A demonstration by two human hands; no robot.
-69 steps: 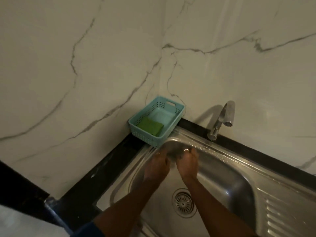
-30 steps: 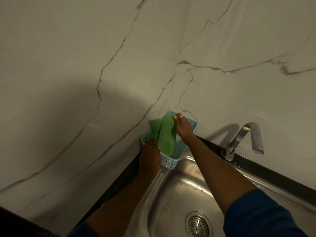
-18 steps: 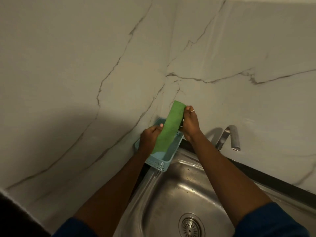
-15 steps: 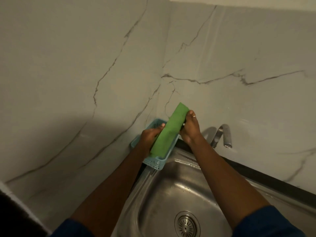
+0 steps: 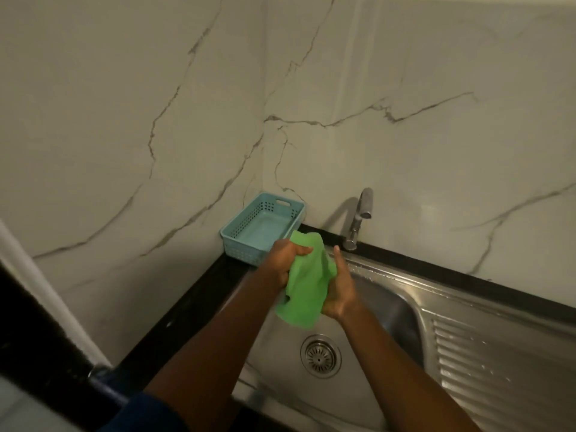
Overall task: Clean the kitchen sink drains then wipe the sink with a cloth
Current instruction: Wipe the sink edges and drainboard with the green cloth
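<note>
A green cloth [image 5: 307, 283] hangs crumpled between both hands above the steel sink basin [image 5: 386, 310]. My left hand [image 5: 285, 260] grips its upper left part with curled fingers. My right hand [image 5: 339, 283] holds the cloth's right side, thumb up, fingers wrapped behind the fabric. The round drain strainer [image 5: 320, 356] lies in the basin floor below the cloth, uncovered.
An empty light-blue plastic basket [image 5: 261, 227] stands in the corner on the black counter [image 5: 187, 307]. A chrome tap [image 5: 358, 218] rises behind the sink. The ribbed draining board [image 5: 498, 363] runs to the right. Marble walls close off the back and left.
The cloth came out of the basket and down over the sink. It was stretched long between the hands; now it is bunched. The basket is empty.
</note>
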